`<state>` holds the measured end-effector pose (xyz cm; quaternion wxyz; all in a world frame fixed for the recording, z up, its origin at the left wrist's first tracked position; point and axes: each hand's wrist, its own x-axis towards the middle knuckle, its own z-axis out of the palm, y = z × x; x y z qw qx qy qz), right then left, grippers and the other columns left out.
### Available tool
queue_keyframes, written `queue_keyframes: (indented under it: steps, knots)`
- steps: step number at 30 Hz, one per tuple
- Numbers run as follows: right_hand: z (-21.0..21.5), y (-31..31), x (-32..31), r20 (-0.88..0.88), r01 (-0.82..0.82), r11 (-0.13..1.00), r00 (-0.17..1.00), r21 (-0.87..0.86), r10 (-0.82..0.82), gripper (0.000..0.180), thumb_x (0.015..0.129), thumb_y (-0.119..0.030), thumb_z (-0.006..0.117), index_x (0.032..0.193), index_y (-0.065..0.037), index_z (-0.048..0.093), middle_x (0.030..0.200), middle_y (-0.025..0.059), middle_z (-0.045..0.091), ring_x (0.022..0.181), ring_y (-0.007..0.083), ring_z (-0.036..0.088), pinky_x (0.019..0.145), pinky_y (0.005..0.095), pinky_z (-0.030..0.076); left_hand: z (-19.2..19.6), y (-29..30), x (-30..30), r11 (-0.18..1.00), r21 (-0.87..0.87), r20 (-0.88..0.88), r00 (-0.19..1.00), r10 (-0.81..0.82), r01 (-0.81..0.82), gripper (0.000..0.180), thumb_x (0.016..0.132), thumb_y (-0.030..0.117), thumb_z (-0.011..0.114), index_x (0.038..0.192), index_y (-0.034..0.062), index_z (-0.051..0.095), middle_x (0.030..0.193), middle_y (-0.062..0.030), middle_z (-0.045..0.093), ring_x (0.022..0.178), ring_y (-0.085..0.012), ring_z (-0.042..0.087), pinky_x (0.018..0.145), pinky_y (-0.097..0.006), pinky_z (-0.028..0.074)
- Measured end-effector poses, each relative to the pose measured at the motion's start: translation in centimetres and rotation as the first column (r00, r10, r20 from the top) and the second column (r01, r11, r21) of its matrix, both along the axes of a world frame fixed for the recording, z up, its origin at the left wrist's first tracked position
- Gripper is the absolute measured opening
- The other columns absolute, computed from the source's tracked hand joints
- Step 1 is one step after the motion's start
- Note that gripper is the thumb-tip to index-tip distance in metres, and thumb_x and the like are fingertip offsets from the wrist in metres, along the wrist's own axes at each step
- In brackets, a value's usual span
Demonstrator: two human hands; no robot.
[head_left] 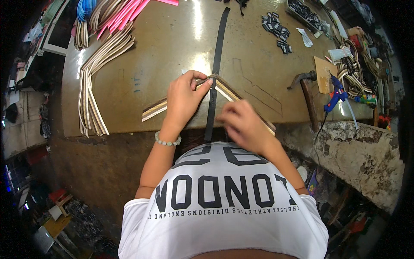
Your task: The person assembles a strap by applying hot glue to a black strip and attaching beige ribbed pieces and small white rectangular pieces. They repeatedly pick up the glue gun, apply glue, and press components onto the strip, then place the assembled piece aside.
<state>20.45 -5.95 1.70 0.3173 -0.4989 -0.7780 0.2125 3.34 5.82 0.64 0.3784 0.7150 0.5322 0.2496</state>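
A striped strap in brown, gold and cream [155,110] lies bent into a peak on the table, one leg running down to the left and the other down to the right. At the peak, the thumb and fingers of my left hand [184,95] pinch the strap where it meets a long black strip [220,41]. That strip stretches from the far side of the table to its near edge. My right hand [242,123] is smeared by motion near the right leg, its fingers curled. Whether it holds anything cannot be made out.
Bundles of striped straps [88,90] and pink strips [125,17] lie at the left. To the right are a hammer [307,93], a blue glue gun [335,95] with a cord, and a tan card [324,73]. Small black pieces [276,28] are heaped at the far right.
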Motion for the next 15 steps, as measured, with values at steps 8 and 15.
queue_keyframes:
  steps: [8, 15]
  knots:
    - [0.0, 2.0, -1.4, 0.098, -0.013, 0.999, 0.995, -0.048, 0.018, 0.030, 0.077, -0.007, 0.071, 0.105, -0.007, 0.060, 0.103, 0.0125, 0.052, 0.093, 0.0311, 0.056, 0.079, 0.0403, 0.049, -0.6, -0.3, -0.5, 0.993, 0.090, 0.028, 0.996, -0.083, 0.081, 0.018, 0.085, 0.021, 0.072, 0.102, 0.0152, 0.075, 0.071, -0.0129, 0.060, 0.066, -0.0264, 0.059, 0.060, -0.038, 0.046]
    - [1.1, 5.6, -0.4, 0.250, -0.176, 0.984, 0.954, 0.015, 0.167, 0.022, 0.082, -0.005, 0.058, 0.104, -0.006, 0.062, 0.103, 0.0129, 0.058, 0.094, 0.0312, 0.062, 0.077, 0.0394, 0.054, -0.7, -0.3, -0.5, 0.990, 0.105, -0.004, 0.996, -0.090, 0.090, 0.020, 0.086, 0.023, 0.069, 0.103, 0.0152, 0.076, 0.077, -0.0162, 0.063, 0.071, -0.0326, 0.062, 0.066, -0.041, 0.049]
